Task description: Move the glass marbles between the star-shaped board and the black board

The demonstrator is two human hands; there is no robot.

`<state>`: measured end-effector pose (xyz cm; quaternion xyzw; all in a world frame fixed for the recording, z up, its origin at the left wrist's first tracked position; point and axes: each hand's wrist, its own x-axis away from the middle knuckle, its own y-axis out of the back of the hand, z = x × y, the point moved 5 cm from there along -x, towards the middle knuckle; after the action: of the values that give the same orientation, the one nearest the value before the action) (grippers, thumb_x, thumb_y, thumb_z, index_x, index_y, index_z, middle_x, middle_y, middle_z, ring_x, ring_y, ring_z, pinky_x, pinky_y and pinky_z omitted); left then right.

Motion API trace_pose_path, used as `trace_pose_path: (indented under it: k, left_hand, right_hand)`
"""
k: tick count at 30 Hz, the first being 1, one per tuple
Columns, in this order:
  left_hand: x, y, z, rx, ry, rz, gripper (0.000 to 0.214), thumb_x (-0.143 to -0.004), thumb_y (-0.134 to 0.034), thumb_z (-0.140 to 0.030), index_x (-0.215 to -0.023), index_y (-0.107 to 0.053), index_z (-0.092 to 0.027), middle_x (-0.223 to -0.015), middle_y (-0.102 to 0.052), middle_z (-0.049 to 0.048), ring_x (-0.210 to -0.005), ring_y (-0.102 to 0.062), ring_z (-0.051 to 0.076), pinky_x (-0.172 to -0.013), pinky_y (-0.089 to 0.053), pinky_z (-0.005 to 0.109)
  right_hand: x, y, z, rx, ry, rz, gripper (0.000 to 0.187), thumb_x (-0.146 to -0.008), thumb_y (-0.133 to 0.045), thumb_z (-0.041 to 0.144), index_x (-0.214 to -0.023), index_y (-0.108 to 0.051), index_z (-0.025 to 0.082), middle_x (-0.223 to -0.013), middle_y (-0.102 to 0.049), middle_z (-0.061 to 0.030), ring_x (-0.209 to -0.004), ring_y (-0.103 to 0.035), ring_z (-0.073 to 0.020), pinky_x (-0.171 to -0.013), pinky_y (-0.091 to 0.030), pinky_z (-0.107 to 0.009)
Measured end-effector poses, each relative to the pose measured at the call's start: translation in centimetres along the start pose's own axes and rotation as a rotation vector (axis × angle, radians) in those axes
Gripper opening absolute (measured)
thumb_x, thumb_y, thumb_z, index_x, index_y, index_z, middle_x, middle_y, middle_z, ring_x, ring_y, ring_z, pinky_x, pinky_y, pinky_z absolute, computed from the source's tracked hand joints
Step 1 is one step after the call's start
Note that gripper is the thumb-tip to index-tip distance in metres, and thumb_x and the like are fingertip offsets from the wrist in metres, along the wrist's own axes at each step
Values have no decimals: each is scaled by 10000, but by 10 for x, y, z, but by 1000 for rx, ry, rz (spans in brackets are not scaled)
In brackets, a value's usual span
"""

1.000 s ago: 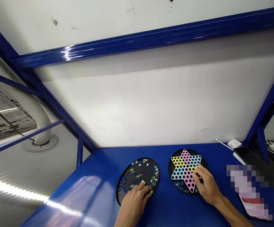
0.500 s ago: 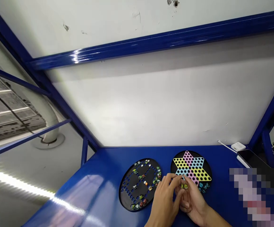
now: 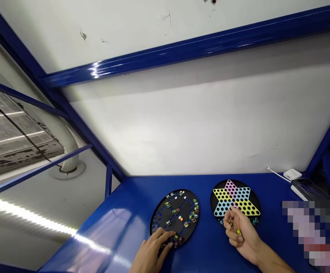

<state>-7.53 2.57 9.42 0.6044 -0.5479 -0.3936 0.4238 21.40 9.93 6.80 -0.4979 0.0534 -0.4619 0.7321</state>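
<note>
My left hand reaches over the near edge of a round black board with holes. Its thumb and index finger are apart beside a few marbles, and no held marble shows. Several more marbles lie along the board's right side. Palm up, my right hand has its fingers curled round yellow-green marbles. That hand covers the near point of a coloured star board set in a second round black tray. Blue-green marbles lie at this tray's near rim.
Both boards rest on a blue table against a white panel in a blue frame. At the right are a white charger, a cable and a phone. A blurred patch hides the near right.
My left hand has parted from the right hand and moved left to the hole board. My right hand stays near the star board with marbles in it. The view has shifted slightly.
</note>
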Motion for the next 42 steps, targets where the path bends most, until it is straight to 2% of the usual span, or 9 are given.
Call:
trace_pose_path:
  k: [4,11,23,26,30,34,37,40,42]
  left_hand:
    - [-9,2,-20,114,-67,115,349,-943,-467,-417,-1190,-710,-373,-1193,-717,15,-1005,-700,236,-918,-539,356]
    - [-21,10,-45,86,-43,228,306,-925,-460,-378,-1062,-721,-295,-995,-670,24,-744,-640,172,-739,-489,295]
    - [-31,23,-43,298,-33,137,184,-841,-558,-347,-858,-691,-220,-865,-642,11,-764,-627,180,-703,-514,282]
    - [-30,34,-67,455,-63,74,218,-883,-561,-395,-899,-692,-222,-933,-669,29,-801,-638,181,-669,-527,257]
    - [-21,33,-128,513,-216,52,151,-917,-563,-311,-962,-695,-254,-1005,-668,30,-838,-645,151,-721,-544,236]
    - [-13,20,-168,423,-381,115,261,-856,-587,-175,-1056,-702,-298,-1078,-681,24,-932,-660,160,-864,-546,266]
    - [-23,20,-154,421,-364,50,236,-944,-524,-271,-1108,-692,-286,-1114,-689,55,-1023,-656,192,-940,-529,317]
    - [-44,18,-114,313,-197,-33,306,-989,-418,-303,-1144,-677,-252,-1129,-689,76,-1052,-652,220,-933,-522,367]
    - [-58,9,-92,195,-108,-1,306,-964,-438,-287,-1145,-681,-241,-1133,-689,70,-1060,-654,234,-914,-516,373]
  right_hand:
    - [0,3,-1,9,-4,10,425,-891,-637,573,-763,-560,175,-597,-526,57,-353,-185,1,-386,-73,-196]
    - [1,2,1,28,0,28,444,-896,-631,588,-758,-569,171,-595,-527,57,-354,-195,0,-387,-79,-197]
    - [3,-3,3,69,-2,14,436,-906,-609,577,-742,-539,179,-605,-534,53,-353,-184,-4,-391,-67,-192]
    - [0,-11,-11,44,-87,29,429,-934,-569,566,-750,-554,179,-595,-533,50,-345,-184,-7,-392,-47,-181]
    - [-7,-30,-39,-3,-237,64,493,-1000,-421,579,-758,-578,179,-563,-540,36,-316,-186,-15,-377,-31,-170]
    - [-10,-34,-54,-80,-290,-73,576,-1053,-292,521,-666,-530,166,-485,-473,44,-289,-175,-14,-352,-42,-164]
    - [-9,-29,-50,-94,-264,-123,519,-1064,-313,390,-629,-487,166,-486,-465,47,-290,-161,-10,-356,-25,-162]
    - [-7,-27,-41,-111,-202,-66,481,-1053,-337,360,-645,-503,165,-512,-499,38,-293,-167,-11,-363,-21,-161]
    - [-6,-27,-36,-130,-163,-54,503,-1042,-337,432,-685,-560,155,-536,-546,12,-294,-197,-12,-360,-37,-162]
